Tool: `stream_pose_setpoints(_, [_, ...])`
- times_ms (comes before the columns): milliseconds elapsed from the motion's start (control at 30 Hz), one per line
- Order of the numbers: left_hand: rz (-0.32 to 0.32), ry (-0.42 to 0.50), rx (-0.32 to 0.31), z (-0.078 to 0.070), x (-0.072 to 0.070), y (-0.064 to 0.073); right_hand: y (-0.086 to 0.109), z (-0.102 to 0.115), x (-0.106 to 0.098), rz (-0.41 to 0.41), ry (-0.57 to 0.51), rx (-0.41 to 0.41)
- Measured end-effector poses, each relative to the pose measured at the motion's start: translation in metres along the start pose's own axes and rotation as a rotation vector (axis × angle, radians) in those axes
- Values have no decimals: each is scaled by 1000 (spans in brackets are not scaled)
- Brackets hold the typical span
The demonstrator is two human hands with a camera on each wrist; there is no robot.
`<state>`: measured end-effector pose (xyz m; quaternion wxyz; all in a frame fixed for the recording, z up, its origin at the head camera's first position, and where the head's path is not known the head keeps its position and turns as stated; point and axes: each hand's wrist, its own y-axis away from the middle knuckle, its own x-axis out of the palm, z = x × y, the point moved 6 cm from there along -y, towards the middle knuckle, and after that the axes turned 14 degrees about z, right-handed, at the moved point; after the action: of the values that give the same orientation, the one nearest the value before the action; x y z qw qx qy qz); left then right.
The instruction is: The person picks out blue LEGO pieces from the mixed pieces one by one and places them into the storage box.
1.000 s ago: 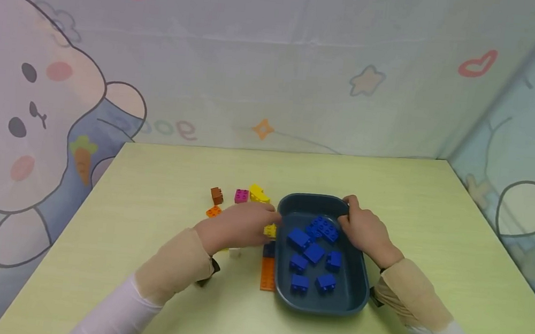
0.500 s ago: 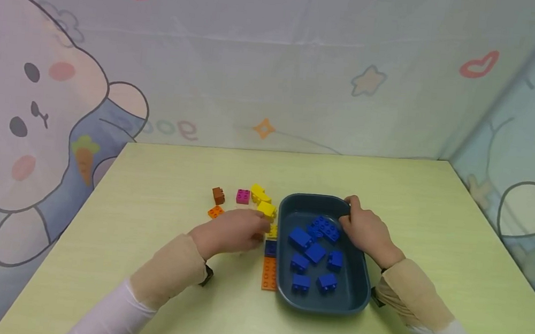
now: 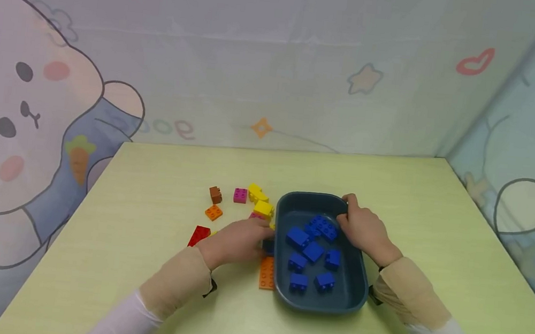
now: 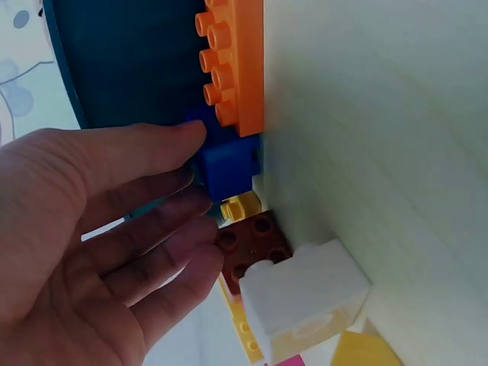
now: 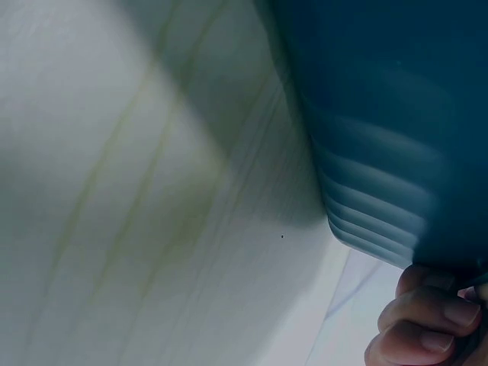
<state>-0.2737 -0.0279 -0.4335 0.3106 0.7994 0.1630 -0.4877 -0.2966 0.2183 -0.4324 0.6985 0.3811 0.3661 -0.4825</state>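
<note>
A dark blue-grey bin (image 3: 284, 296) stands tilted on the table with several blue bricks (image 3: 313, 252) inside. My right hand (image 3: 365, 230) grips its far right rim; in the right wrist view, curled fingers (image 5: 427, 313) hold the edge. My left hand (image 3: 238, 242) reaches to the bin's left side, fingers loosely extended. In the left wrist view, its thumb and fingertips are at a blue brick (image 4: 229, 166) outside the bin, with no clear grip on it. An orange brick (image 4: 248, 69) is beside that brick, and a white brick (image 4: 305, 293) and a brown brick (image 4: 258, 240) are near the fingers.
Left of the bin lie yellow bricks (image 3: 263, 209), a magenta brick (image 3: 240, 195), a reddish-brown brick (image 3: 215, 195), a small orange brick (image 3: 213, 213) and a red brick (image 3: 199, 234). The pale table (image 3: 149, 193) ends at a printed cloth backdrop (image 3: 237, 78).
My left hand has moved from beside the yellow bricks, back and then slightly nearer, to the blue brick left of the bin. My right hand keeps its hold on the rim.
</note>
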Motion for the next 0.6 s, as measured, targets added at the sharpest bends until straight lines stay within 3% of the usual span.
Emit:
stream_pose_setpoints(267, [-13, -12, -19, 3, 5, -2, -1, 1, -2, 0, -6, 5])
stream_pose_setpoints(600, [-31, -44, -87, -2, 12, -7, -2, -2, 1, 14, -8, 18])
